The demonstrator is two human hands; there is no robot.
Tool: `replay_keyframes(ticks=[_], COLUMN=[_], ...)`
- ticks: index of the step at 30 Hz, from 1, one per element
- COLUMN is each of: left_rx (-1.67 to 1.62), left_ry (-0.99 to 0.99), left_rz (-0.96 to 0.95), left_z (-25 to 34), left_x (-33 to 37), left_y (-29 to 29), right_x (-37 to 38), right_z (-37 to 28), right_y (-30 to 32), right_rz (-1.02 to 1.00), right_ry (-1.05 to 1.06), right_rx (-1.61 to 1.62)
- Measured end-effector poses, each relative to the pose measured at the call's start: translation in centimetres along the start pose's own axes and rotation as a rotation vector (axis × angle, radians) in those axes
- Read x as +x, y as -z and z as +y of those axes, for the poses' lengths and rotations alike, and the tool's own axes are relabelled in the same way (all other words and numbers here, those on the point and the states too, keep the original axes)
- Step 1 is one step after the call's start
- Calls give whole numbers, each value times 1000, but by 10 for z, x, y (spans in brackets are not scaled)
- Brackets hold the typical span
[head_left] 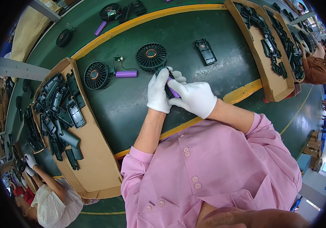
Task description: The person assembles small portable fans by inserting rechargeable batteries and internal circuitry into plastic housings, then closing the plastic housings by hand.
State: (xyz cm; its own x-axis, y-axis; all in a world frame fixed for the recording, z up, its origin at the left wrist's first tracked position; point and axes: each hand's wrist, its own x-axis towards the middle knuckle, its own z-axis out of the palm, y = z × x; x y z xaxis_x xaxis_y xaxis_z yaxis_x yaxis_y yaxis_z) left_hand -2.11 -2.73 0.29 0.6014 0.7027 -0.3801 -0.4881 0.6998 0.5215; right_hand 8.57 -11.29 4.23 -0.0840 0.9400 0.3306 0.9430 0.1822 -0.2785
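Both my hands wear white gloves and meet over the near middle of the table. My left hand (157, 92) is closed round the dark handle of a small handheld fan, whose round black fan head (151, 56) with a copper-coloured ring lies just beyond the fingers. A purple cylindrical battery (173, 89) shows in the handle between my hands. My right hand (199, 98) pinches at this battery with thumb and fingers; the fingertips partly hide it. To the left lies a second fan head (96, 75), with a small green circuit board (118, 58) and another purple battery (126, 74) beside it.
A black plastic handle shell (206, 51) lies right of the fan head. Cardboard trays of black parts stand at left (100, 152) and right (275, 93). A yellow strip (147, 17) edges the green table (132, 110). More fan parts lie beyond; other people work at both sides.
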Motion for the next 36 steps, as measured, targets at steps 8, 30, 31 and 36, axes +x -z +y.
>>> replay_keyframes(ticks=[8,30,31,36], left_rx=[142,111,90,137], left_ry=[-85,-94,-86,-119], left_rz=[53,88,95,67], left_z=[-4,-2,0,-1], left_x=[0,-5,-9,-9], left_y=[0,-5,-6,-10], right_x=[30,52,53,42], right_z=[12,68,82,130], right_y=[33,58,61,51], right_rz=[-158,-432,-316,-292], right_ry=[212,-108,-275,-543], right_rx=[-133,564,388,-211])
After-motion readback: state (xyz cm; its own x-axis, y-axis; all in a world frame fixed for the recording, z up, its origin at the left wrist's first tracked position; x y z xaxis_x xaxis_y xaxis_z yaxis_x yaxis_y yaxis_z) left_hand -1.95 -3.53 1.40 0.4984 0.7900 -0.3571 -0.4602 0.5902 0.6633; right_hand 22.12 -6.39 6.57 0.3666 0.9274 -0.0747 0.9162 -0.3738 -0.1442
